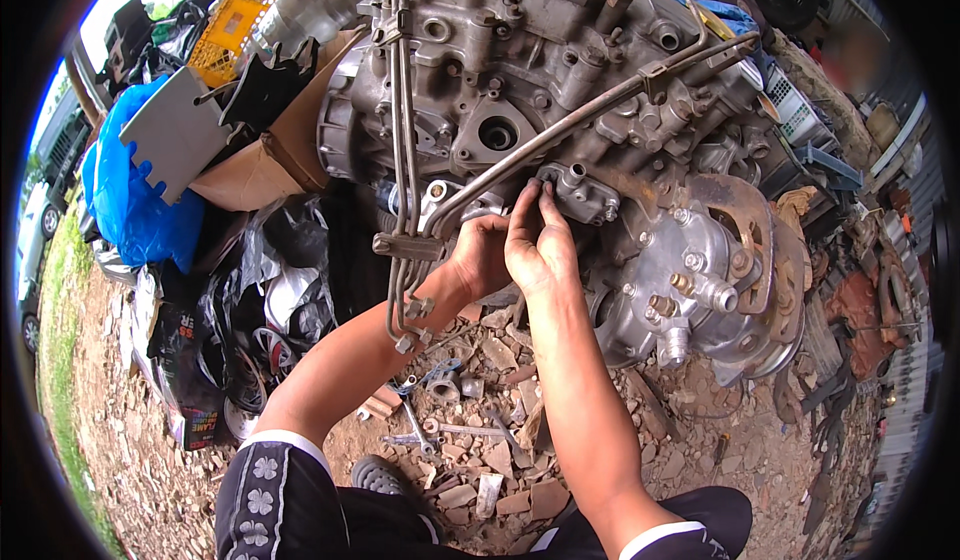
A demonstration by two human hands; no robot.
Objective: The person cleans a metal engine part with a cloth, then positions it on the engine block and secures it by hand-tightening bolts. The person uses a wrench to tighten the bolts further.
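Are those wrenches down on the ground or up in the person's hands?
On the ground: the wrenches lie among rubble, while the left hand and right hand are up at the engine.

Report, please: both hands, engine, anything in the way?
Left hand, right hand close together, grip unclear. Engine: hands at near side. Possible obstacle: slanted pipe close above.

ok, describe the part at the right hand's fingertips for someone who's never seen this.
Find the big engine, upper middle, then the long pipe slanting across its front. Just below it, by the right hand, sits a metal housing. Its small size and short upper stub set it apart from the far larger round housing lower right, which bears several fittings.
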